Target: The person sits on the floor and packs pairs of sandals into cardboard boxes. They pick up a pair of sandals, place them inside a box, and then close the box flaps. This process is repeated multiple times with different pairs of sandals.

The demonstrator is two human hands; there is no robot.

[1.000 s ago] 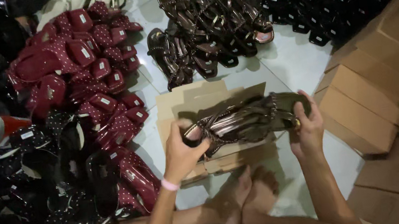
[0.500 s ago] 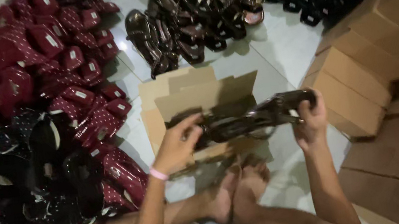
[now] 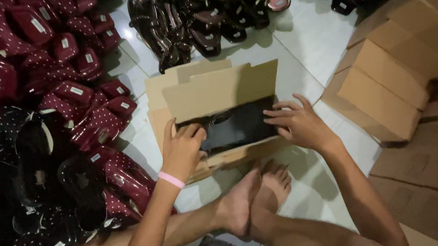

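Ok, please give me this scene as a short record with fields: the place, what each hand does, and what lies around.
Place: tiled floor; a person sits on it, feet crossed.
Left hand: pressing dark sandals into the open cardboard box.
Right hand: fingers spread, on the sandals at the box's right end.
Left of the box: red dotted sandals.
Beyond the box: brown sandals.
Right: stacked cardboard boxes.
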